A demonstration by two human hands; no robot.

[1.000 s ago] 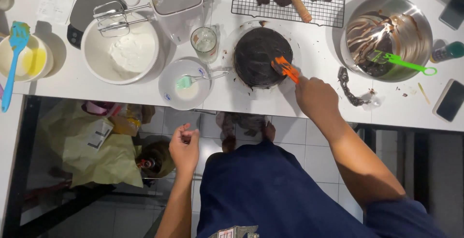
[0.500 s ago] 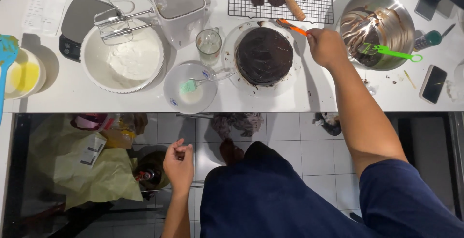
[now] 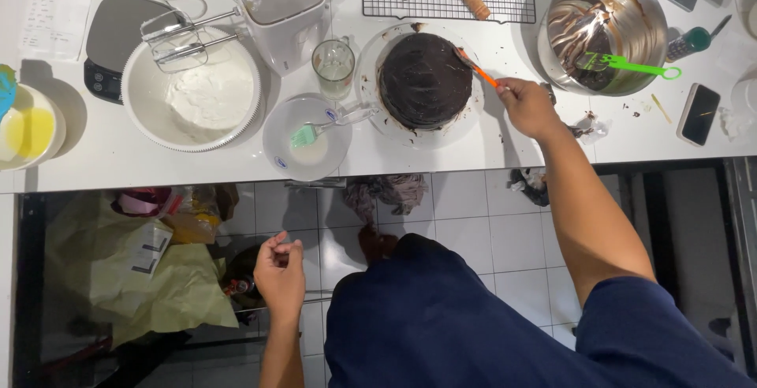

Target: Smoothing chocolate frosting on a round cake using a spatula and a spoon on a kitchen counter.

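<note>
Chocolate cake, round, on a clear stand on the white counter, top and visible sides dark-coated, right edge under an orange spatula gripped in the right hand; left hand loosely curled, empty, below counter level; frosting remains in steel bowl.

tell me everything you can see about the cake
The cake is round, low and covered all over in dark brown, slightly glossy frosting. It sits flat on a clear round plate on the white counter, below the wire rack and left of the steel bowl. An orange spatula, held in the right hand, touches its upper right edge. The left hand hangs below the counter, away from it.
</note>
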